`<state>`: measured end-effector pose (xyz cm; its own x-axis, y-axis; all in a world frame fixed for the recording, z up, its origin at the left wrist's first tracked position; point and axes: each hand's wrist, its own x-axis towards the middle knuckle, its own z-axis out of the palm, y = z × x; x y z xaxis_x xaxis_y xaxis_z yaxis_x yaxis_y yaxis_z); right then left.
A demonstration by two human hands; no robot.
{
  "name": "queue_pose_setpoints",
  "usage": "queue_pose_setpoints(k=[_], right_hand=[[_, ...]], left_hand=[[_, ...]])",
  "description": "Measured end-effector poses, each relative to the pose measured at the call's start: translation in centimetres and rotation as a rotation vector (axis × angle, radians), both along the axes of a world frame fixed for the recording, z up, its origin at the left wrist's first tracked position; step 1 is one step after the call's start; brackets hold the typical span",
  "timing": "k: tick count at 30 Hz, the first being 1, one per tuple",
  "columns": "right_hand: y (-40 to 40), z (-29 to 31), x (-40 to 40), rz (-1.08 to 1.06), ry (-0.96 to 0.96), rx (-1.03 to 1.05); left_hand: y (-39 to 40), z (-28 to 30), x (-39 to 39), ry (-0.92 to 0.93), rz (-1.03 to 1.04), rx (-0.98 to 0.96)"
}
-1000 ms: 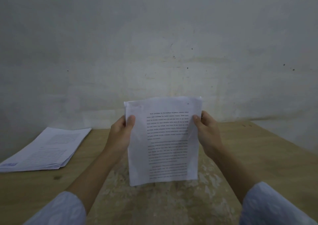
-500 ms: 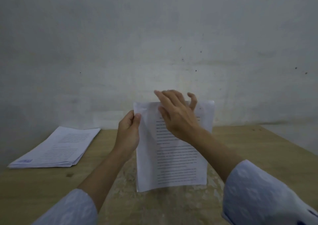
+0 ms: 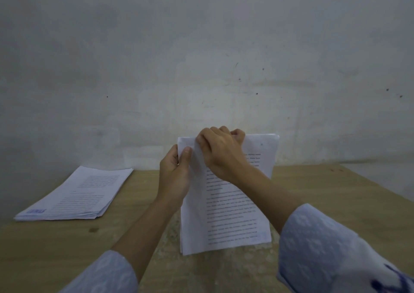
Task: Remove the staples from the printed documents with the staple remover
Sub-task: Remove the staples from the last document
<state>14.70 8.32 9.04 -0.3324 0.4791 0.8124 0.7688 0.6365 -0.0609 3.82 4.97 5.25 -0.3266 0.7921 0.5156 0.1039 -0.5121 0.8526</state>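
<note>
A person stands at a wooden tabletop [image 3: 313, 194] and holds up a bundle of printed pages [image 3: 233, 205]. The pages stand almost straight up in front of the person, with the bottom edge low over the tabletop; I cannot tell if that edge touches the wood. Lines of dark print run across the front page, too blurry to read.

The left hand [image 3: 175, 176] holds the pages by the left edge, near the top. Its thumb lies flat on the front of the paper and the fingers are curled round behind it.

The right hand [image 3: 220, 152] reaches across the front page to the top left corner. Its fingers are bent over the top edge of the paper, close to the left thumb. They seem to pinch that corner, but the fingertips are hidden, so I cannot tell what they are doing there. I cannot see a staple, as the hand covers that spot.

Both arms wear pale blue sleeves [image 3: 318, 248] with a soft white pattern. They are pushed up, so the forearms are bare.

Far off to the left, a second pile of printed pages [image 3: 76, 194] lies flat on the tabletop. It is well apart from the bundle in the hands. A little blue mark sits at its near corner.

The tabletop is light brown, with a worn, patchy spot under the held pages. Behind it is a plain grey wall [image 3: 201, 57] with a few small dark specks.
</note>
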Motion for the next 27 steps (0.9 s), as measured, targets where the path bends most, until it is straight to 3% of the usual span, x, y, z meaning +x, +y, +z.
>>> queue_pose_setpoints(k=[10,16,22,27], right_hand=[[-0.5,2.9,2.5,-0.026,-0.15,0.039],[-0.8,4.5,4.3,0.088,-0.195,-0.213],[0.4,-1.2,4.8,-0.019,-0.341,-0.46],[1.6,-7.7,5.2,-0.067,-0.375,-0.454]], left_hand=[[-1.8,2.6,-3.7,-0.037,0.082,-0.03],[-1.7,2.7,-4.2,0.177,0.063,-0.104],[-0.5,-4.1,-2.9,0.293,0.123,-0.275],[-0.7,-9.7,-1.6,0.217,0.181,-0.39]])
